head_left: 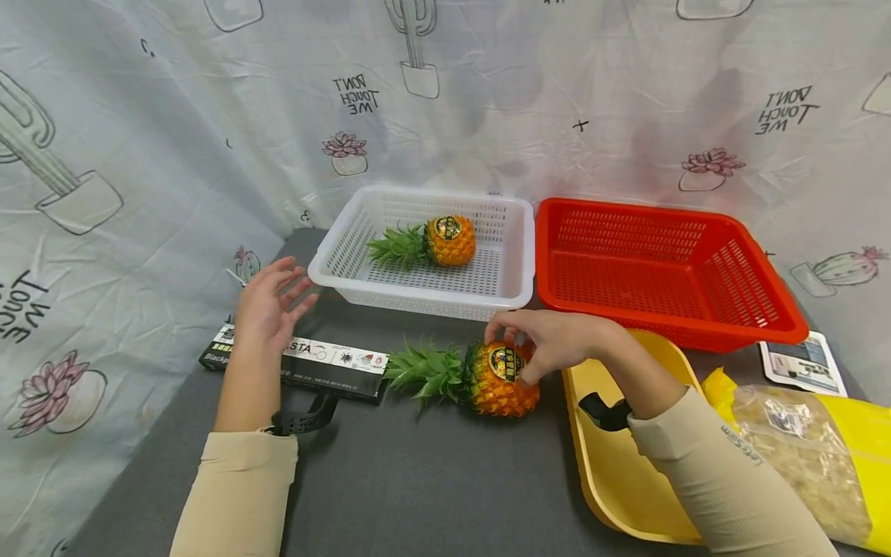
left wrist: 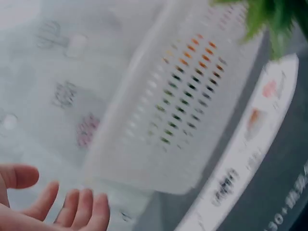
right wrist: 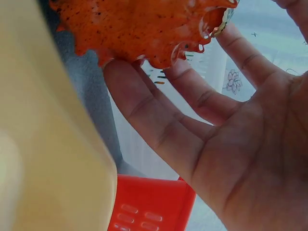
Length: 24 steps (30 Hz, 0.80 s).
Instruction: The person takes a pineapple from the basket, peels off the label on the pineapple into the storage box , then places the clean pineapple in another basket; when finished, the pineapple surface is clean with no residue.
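A small pineapple (head_left: pixel 504 396) with green leaves and a round dark label lies on its side at the middle of the grey table. My right hand (head_left: pixel 560 339) holds it from above, fingers on the far side and thumb near the label. In the right wrist view, fingertips touch the orange rind (right wrist: pixel 130 29). My left hand (head_left: pixel 267 305) hangs in the air with its fingers spread loosely, left of the white basket (head_left: pixel 418 298) and above a black pasta box (head_left: pixel 330 375). Another pineapple (head_left: pixel 452 244) lies inside that basket.
A red basket (head_left: pixel 668 325) adjoins the white one on the right. Under my right forearm stands a yellow bin (head_left: pixel 592 480). At the far right are a yellow, partly transparent bag (head_left: pixel 800 449) and a flat white package (head_left: pixel 803 363). A printed curtain (head_left: pixel 529 139) hangs behind.
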Tool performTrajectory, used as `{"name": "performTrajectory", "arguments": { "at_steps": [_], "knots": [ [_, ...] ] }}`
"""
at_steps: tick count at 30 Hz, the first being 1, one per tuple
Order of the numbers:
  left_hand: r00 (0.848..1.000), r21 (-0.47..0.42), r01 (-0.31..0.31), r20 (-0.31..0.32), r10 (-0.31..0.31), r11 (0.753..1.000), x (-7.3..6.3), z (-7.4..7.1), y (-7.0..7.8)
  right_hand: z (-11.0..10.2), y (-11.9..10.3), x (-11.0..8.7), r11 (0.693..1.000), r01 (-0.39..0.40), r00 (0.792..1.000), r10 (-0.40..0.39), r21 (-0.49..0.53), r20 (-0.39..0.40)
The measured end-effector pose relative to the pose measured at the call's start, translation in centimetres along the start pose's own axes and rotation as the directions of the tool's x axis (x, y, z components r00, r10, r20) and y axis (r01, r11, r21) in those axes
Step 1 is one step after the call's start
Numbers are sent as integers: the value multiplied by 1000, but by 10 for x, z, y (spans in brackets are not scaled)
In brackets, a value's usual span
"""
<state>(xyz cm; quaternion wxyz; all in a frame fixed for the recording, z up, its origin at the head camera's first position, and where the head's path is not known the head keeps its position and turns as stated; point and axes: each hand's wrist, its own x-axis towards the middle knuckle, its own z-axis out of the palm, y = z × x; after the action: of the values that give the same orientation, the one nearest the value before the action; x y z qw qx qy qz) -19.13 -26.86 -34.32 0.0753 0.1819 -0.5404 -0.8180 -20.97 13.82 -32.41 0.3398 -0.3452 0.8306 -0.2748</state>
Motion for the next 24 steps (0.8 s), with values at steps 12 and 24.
{"name": "performTrajectory", "arguments": {
  "at_steps": [12,24],
  "knots": [
    [916,197,-254,363,170,947,-40,50,2,2,4,-7,999,38,998,-39,-27,-51],
    [730,514,-435,682,-45,739,-66,105,-31,7,8,-14,998,15,994,-21,-56,-103]
  ]
}}
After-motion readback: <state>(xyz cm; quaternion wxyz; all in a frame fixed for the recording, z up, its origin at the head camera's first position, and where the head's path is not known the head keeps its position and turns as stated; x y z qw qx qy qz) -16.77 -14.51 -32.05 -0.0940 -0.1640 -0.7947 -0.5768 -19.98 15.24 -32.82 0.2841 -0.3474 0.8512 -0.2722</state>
